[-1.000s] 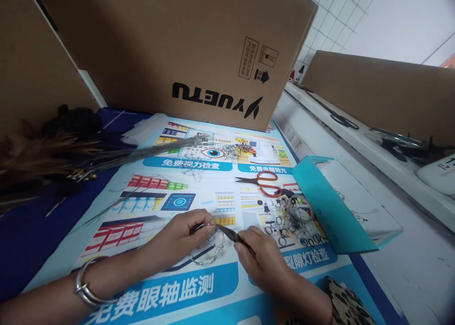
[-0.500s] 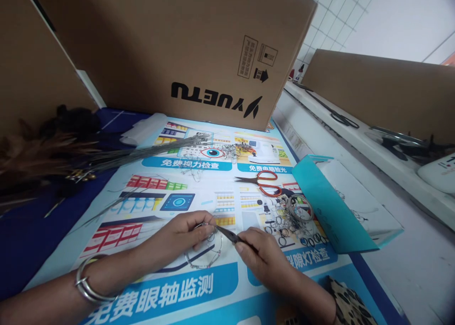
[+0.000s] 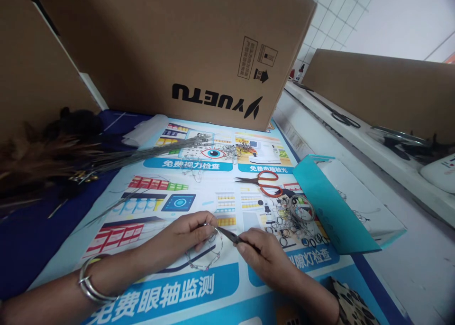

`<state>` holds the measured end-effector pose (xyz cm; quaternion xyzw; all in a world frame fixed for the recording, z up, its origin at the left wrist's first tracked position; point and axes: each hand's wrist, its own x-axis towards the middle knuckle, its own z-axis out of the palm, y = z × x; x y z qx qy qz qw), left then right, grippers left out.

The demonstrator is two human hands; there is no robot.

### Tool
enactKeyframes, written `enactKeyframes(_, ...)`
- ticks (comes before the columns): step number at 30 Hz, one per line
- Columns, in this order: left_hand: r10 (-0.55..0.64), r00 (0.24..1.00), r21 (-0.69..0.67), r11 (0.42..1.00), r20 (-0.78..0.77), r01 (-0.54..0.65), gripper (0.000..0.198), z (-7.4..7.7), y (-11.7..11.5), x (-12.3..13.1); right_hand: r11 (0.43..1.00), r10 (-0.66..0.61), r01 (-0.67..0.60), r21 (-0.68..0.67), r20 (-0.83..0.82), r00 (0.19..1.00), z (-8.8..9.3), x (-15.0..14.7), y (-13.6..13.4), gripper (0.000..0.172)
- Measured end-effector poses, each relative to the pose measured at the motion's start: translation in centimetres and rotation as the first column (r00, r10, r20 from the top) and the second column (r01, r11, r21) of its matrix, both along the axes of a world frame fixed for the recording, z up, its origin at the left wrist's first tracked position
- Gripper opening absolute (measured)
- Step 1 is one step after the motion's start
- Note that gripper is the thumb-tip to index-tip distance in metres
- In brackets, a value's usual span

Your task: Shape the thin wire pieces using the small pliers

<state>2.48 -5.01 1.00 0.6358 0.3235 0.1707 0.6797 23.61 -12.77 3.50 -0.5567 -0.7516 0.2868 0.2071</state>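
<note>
My left hand (image 3: pixel 196 229) pinches a thin beaded wire loop (image 3: pixel 206 267) that hangs below the fingers over the printed sheet. My right hand (image 3: pixel 261 251) is wrapped round the handles of dark pliers (image 3: pixel 229 235). The pliers' narrow tips reach the loop right at my left fingertips; whether the jaws are closed on the wire is too small to tell. Just beyond my right hand lies a tangle of small rings and wire pieces (image 3: pixel 291 223), with a coil of wire (image 3: pixel 301 208) on it. Scissors with orange handles (image 3: pixel 268 183) rest past both hands.
An open teal box (image 3: pixel 330 211) holding a few wire pieces stands on the right. A bundle of long wires (image 3: pixel 159 148) and brown feathers (image 3: pixel 42 159) lie at the left. A large cardboard box (image 3: pixel 177 45) blocks the back. A white ledge (image 3: pixel 359 137) runs along the right.
The hands, pliers and loop stay nearly in place. The hanging loop has turned slightly, and the whole view has shifted a little.
</note>
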Motion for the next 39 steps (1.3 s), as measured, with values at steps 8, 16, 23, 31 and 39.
enactKeyframes(8,-0.003,1.000,-0.003,1.000,0.010,0.003,0.028,0.2,0.0,0.0,1.000,-0.001,0.001,0.001,0.012,1.000,-0.1,0.0,-0.1,0.022)
enactKeyframes(16,0.007,0.997,0.108,0.994,-0.075,0.001,0.026,0.6,0.0,0.0,1.000,-0.007,0.006,0.006,0.074,0.997,-0.2,-0.1,-0.3,0.019)
enactKeyframes(23,0.044,0.988,0.250,0.968,-0.151,-0.005,0.023,0.7,0.0,0.1,0.996,-0.015,-0.005,0.084,0.235,0.972,-0.5,0.0,-0.6,0.017)
enactKeyframes(31,0.054,0.984,0.277,0.961,-0.170,-0.004,0.024,0.3,-0.1,0.2,0.970,-0.060,-0.049,0.240,0.425,0.903,-0.5,-0.4,-1.0,0.023)
enactKeyframes(39,0.072,0.980,0.295,0.955,-0.186,-0.014,0.024,0.6,-0.2,0.2,0.960,-0.064,-0.072,0.270,0.462,0.884,-0.7,-0.3,-1.0,0.022)
